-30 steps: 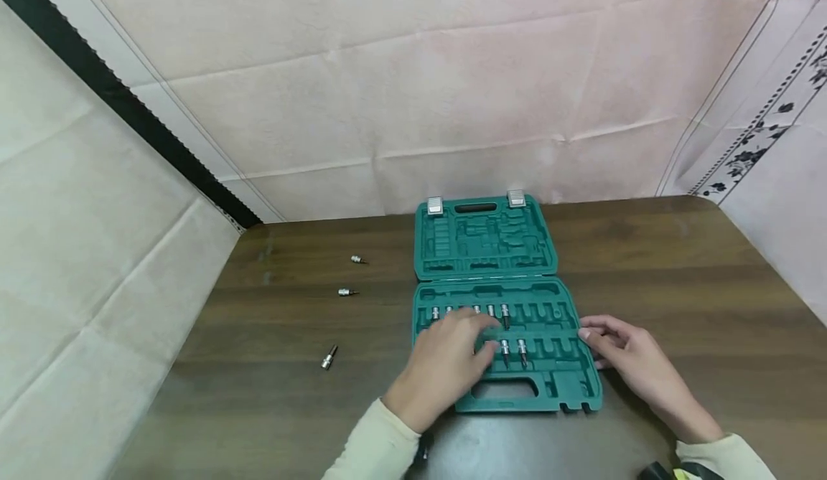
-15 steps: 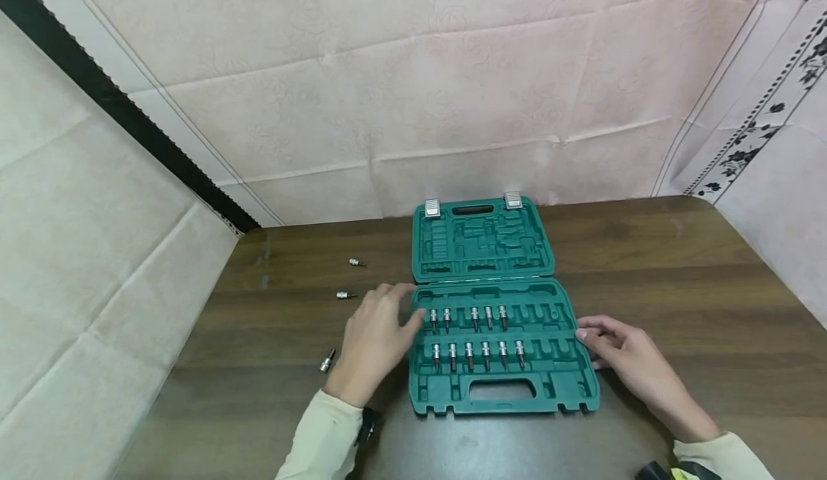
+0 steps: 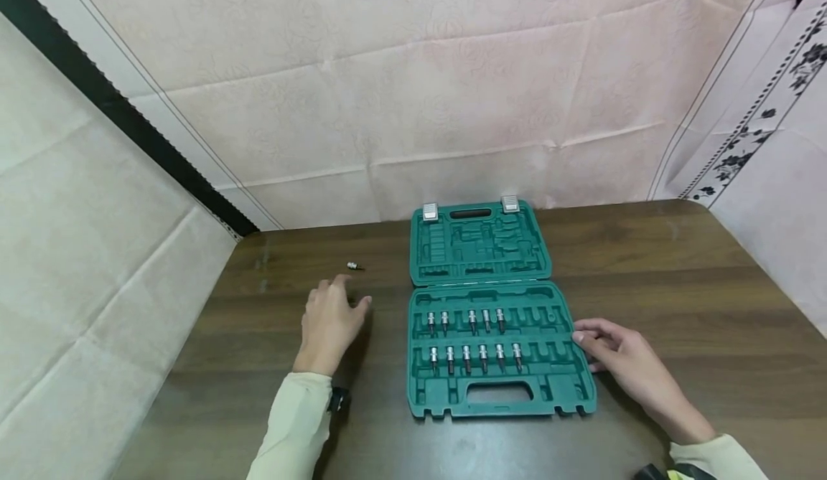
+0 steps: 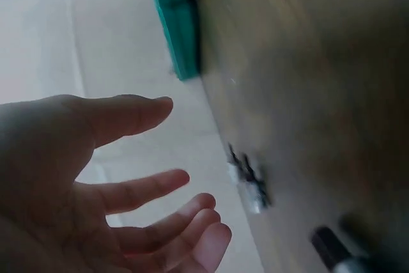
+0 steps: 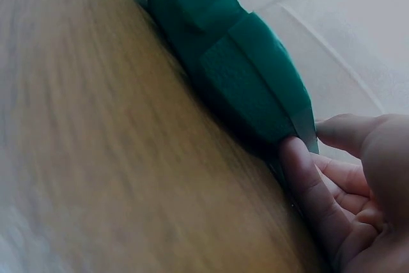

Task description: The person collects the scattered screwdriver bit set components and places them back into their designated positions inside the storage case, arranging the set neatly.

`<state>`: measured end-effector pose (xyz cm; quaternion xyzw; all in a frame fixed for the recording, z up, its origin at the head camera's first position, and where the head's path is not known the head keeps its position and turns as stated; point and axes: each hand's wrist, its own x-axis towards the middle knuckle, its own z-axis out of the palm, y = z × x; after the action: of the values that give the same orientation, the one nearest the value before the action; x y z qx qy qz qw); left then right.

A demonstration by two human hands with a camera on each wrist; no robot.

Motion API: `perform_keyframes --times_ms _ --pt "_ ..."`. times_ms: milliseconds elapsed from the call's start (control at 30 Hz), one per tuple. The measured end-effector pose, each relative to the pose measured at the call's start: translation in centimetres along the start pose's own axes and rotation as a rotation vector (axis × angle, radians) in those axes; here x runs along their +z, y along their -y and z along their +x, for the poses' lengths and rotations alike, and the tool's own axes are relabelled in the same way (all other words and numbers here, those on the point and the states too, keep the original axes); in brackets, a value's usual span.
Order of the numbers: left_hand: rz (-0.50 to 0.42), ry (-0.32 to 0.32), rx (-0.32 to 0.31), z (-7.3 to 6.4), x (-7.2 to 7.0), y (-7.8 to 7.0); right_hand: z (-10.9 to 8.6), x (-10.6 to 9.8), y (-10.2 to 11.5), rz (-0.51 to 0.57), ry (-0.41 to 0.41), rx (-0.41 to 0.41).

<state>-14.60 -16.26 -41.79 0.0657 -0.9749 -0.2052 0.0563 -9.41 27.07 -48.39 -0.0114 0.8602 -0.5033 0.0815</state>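
Socket bits [image 3: 483, 356] sit in two rows in the green case [image 3: 565, 388], which lies open on the worktop [image 3: 207, 394] between my two hands. Five are in the row farther from me, with a wider space between the second and third from my left; six are in the nearer row. My right hand [image 3: 623, 354] grips the case by its right edge, pinching the rim between thumb and finger. My left hand [image 3: 326, 326] is well apart from the case, released and holding nothing, its thumb spread away from the fingers. Loose bits [image 4: 257, 197] lie near it: one shows just beyond my left fingertips from above, while the left wrist view shows two close together and a third apart from them, all blurred. Beyond my hands the lid [image 3: 478, 273] is folded back, with two silver latches [image 3: 430, 212] on its far edge. Pale sleeves [image 3: 291, 408] cover my forearms, and a pale cloth [image 3: 452, 107] hangs behind the worktop.
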Motion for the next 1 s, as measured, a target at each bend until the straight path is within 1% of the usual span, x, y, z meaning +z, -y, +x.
perform_keyframes --times_ms 67,200,367,467,667,767,1000 --pt "0.014 0.014 -0.032 0.5 0.0 0.7 0.0 0.0 0.0 0.001 -0.003 0.003" --pt "0.022 0.029 -0.064 1.3 0.2 1.9 0.0 0.1 0.0 0.000 -0.003 -0.001" --pt "0.025 0.057 -0.094 1.8 0.5 2.7 -0.2 0.0 0.1 0.004 0.002 0.008" --pt "0.049 0.091 -0.115 2.1 0.5 2.8 -0.1 0.0 0.2 0.004 0.002 0.021" --pt "0.109 0.157 -0.172 2.9 0.4 3.0 0.1 0.2 0.0 0.002 0.004 0.017" --pt "0.105 0.173 -0.191 3.1 0.4 3.1 0.1 0.2 0.0 -0.001 0.002 0.013" --pt "0.085 0.199 -0.199 3.2 0.5 2.8 0.1 -0.1 0.1 0.008 -0.001 0.009"
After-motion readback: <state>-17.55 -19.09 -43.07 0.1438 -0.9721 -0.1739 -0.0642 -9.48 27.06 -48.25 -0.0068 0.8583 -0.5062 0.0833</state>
